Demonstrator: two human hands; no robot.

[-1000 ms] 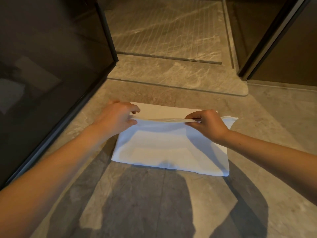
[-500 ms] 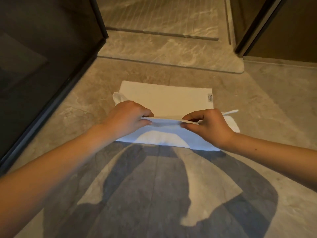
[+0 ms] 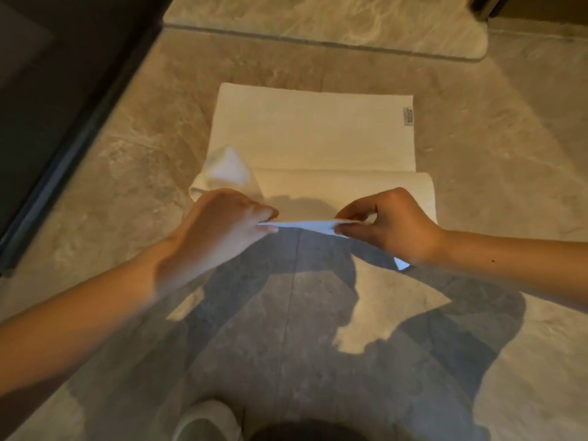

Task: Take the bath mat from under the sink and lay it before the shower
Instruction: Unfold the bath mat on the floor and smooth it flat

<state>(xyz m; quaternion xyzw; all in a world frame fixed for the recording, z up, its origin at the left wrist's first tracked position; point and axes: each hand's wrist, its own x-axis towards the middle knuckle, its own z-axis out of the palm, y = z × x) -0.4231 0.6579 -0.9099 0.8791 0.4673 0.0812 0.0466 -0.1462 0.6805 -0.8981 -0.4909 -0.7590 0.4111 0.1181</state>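
Where the view ends at six o'clock, the toe of a pale slipper (image 3: 203,420) shows on the stone floor (image 3: 509,160), just left of a dark blurred shape that cannot be made out. Ahead of it, toward twelve, the person's shadow (image 3: 286,313) spreads across the tiles and over a grout line. Two bare forearms reach in from eight and four o'clock. The left hand (image 3: 222,229) pinches the near hem of the bath mat (image 3: 311,138) between thumb and curled fingers. The right hand (image 3: 393,227), near it at three o'clock, pinches the same hem in the same way. The strip of hem between them is lifted off the floor and drawn taut. A near corner of the mat hangs out under the right wrist at about four o'clock. Both hands hide the ends of the hem, and their shadows fall on the cloth just beyond. Past the hands the white mat lies on the floor with one crosswise fold across it. It is flat except for a turned-over corner (image 3: 227,170) at ten o'clock from the left hand. A small care label (image 3: 408,116) sits at the mat's far right edge, toward one o'clock. Bare floor separates the mat's far edge from the raised marble shower threshold (image 3: 318,17), which crosses the top at twelve. A dark glass panel (image 3: 47,90) in a black frame slants along the nine-to-eleven side, well apart from the mat. A bit of dark door frame (image 3: 480,4) shows at one o'clock.
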